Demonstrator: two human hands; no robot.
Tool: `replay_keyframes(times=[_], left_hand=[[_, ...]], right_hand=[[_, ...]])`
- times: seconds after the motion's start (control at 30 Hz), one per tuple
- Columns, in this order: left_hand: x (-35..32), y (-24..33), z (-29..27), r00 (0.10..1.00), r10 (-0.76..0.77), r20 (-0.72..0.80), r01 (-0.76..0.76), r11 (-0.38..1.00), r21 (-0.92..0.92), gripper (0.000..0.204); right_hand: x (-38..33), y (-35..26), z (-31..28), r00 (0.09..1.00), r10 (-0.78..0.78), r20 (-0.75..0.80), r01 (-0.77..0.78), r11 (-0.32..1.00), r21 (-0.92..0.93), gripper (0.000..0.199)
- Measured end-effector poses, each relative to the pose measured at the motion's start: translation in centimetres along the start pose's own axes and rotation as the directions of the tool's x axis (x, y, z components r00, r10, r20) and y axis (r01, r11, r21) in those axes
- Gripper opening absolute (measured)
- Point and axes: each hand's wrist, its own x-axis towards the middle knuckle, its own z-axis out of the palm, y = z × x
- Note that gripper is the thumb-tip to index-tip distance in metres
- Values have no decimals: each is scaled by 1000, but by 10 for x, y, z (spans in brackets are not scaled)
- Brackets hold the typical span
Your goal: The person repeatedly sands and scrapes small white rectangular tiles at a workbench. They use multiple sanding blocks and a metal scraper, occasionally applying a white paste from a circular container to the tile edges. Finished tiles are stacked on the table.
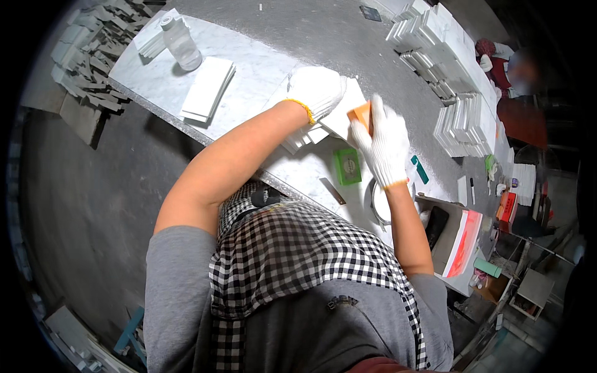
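Observation:
Both my hands wear white knit gloves. My left hand (316,90) presses down flat on a white tile (343,118) that lies atop a small stack of white tiles (305,138) on the marble worktop (249,81). My right hand (385,144) grips an orange block (360,114) and holds it against the right edge of that tile. A green block (347,166) lies on the worktop just below my right hand.
A clear plastic bottle (181,42) and a stack of white tiles (208,89) sit to the left. Rows of white tiles (451,74) fill the far right. A blade-like tool (333,191), a roll of tape (377,205), a cardboard box (457,239) and grey tile offcuts (90,53) lie around.

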Motion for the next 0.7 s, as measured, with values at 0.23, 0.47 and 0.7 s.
replay_keyframes(times=[0.23,0.47,0.7], left_hand=[[-2,-2,-1,1000,16,0,-16,999,50,51],[-6,1,-11,998,53,32,-55,996,64,29],[0,-2,-2,996,74,54,-80,991,110,46]], right_hand=[[-17,5,13,968,-196,-159,201,979,15,63],[12,-6,16,974,-144,-176,150,988,20,65],[-38,14,13,969,-235,-79,240,970,50,69]])
